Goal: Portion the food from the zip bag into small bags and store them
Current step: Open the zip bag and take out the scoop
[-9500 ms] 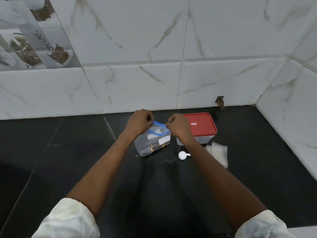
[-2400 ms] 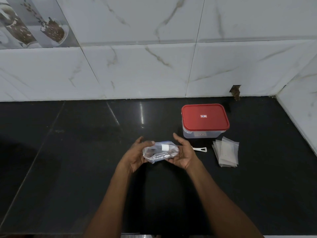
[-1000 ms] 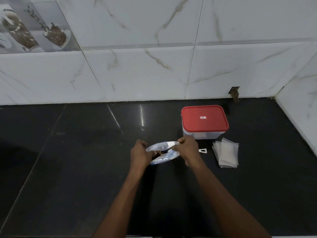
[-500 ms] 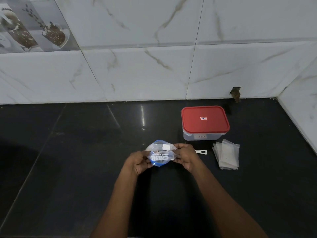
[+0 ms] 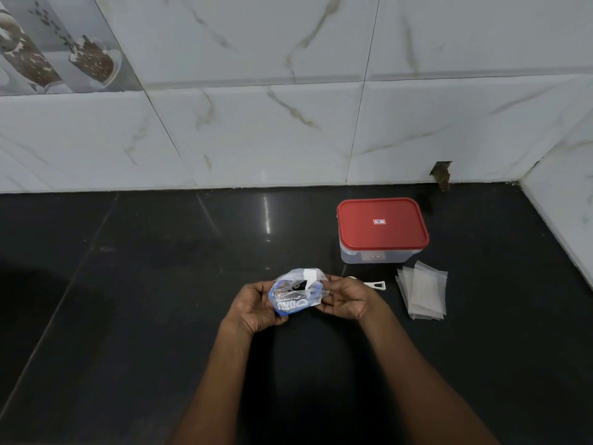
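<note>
Black counter (image 5: pixel 128 316) | both hands pinching zip bag (image 5: pixel 295 293) | lidded box (image 5: pixel 382 229), small bags (image 5: pixel 423 292) right

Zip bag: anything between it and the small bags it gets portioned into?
Nothing blocks it. The zip bag is held between the left hand and right hand; only the white scoop lies on the counter before the small bags.

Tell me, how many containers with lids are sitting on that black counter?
1. A clear plastic container with a red lid stands near the back wall, beyond the right hand, with a stack of small bags just in front of it. Nothing hides another.
</note>
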The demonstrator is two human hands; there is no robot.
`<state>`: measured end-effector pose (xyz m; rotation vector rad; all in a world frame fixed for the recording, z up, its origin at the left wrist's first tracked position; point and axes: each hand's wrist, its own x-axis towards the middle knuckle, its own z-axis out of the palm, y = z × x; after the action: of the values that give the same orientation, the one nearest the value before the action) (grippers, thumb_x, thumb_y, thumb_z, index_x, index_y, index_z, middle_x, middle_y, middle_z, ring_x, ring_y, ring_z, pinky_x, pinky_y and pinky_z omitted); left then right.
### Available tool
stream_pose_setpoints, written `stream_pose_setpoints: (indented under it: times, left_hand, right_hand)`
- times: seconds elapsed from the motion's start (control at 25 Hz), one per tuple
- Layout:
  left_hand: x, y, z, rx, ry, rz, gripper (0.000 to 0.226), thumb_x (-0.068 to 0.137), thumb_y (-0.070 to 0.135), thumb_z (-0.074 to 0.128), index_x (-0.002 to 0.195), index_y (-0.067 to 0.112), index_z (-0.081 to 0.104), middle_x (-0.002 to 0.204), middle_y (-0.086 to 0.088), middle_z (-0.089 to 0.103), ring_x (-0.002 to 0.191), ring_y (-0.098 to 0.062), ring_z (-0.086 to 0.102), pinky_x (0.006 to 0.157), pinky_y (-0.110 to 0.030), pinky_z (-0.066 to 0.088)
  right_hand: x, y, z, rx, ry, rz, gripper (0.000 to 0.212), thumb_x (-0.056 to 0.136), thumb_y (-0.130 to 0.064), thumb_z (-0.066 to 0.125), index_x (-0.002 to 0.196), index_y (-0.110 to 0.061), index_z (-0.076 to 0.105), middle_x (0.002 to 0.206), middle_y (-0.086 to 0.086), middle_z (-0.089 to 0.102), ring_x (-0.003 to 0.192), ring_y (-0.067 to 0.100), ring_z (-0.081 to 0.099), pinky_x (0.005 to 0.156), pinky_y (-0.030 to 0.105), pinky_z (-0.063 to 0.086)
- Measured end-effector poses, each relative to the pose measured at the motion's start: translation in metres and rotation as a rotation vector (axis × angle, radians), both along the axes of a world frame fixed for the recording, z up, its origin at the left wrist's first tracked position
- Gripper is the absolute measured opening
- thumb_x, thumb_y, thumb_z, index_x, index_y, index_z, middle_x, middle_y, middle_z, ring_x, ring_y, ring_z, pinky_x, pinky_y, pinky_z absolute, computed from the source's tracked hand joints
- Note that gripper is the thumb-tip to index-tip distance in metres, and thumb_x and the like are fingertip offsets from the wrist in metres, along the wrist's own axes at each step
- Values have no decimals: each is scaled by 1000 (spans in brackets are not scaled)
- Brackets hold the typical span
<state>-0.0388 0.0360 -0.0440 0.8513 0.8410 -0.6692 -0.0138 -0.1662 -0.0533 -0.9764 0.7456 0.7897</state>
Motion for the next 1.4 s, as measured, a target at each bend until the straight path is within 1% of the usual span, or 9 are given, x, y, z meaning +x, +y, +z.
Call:
stream_pose_setpoints:
  times: [0.2,0.44,0.52,0.64,0.72,0.84,1.12,1.32,1.4]
  left_hand:
    - [4,-2,-3,-3,46,130,20,72,9,53,87,5,66,85,-13,69,85,-29,61,76,-38,40]
    - [2,-1,-10,-112,56,75,28,69,23,51,73,1,68,79,-15,66,81,-30,57,74,-36,39]
    - [2,0,-9,-35,-10,-27,25,69,32,57,71,9,67,69,-8,63,72,-23,56,68,-31,37]
    - [-5,2,-10,225,-206,-247,32,62,33,79,88,19,69,72,0,67,61,-12,57,56,-26,33]
    - [-11,1,-15,365,-299,-285,48,64,15,85,109,14,69,91,-4,72,70,-12,62,55,-24,40]
    - [-16,-9,-16,556,-355,-274,30,82,-1,72,112,3,69,88,-7,72,65,-10,64,50,-16,46]
    - [-8,-22,-17,619,-283,-85,16,94,15,60,92,6,73,80,-9,71,73,-21,65,66,-32,51]
    - [-1,-20,-28,761,-260,74,15,87,4,59,82,2,73,72,-12,66,57,-18,57,50,-22,45]
    - [0,-24,-30,838,-233,150,15,83,4,60,90,0,73,79,-14,71,66,-23,63,58,-28,49]
  right_hand:
    - [-9,6,-10,33,27,1,24,95,0,42,95,-7,64,76,11,74,81,25,69,77,36,48]
    - [-10,8,-6,207,72,-102,36,77,-12,44,93,7,71,100,25,68,94,42,65,83,51,54]
    - [-10,5,-4,266,75,-131,40,79,-21,46,85,9,73,93,26,70,84,42,68,73,59,55]
    - [-11,0,-7,249,42,-103,32,72,-16,57,97,0,68,99,18,67,93,36,65,86,49,54]
    - [-12,-2,-11,149,-10,-36,26,72,-11,58,97,-7,66,98,13,65,90,30,65,83,41,54]
    - [-15,0,-16,-83,-140,62,18,77,-4,57,93,-7,67,93,13,65,86,27,65,75,37,55]
    - [-16,23,-14,-962,-671,387,25,89,-17,55,76,0,69,73,16,67,72,28,64,68,42,50]
    - [-15,13,-13,-922,-697,341,26,88,-2,59,113,-6,67,107,9,69,99,24,65,90,39,53]
    - [-18,9,-11,-889,-801,389,33,86,0,58,113,-19,59,106,4,63,97,20,61,86,36,52]
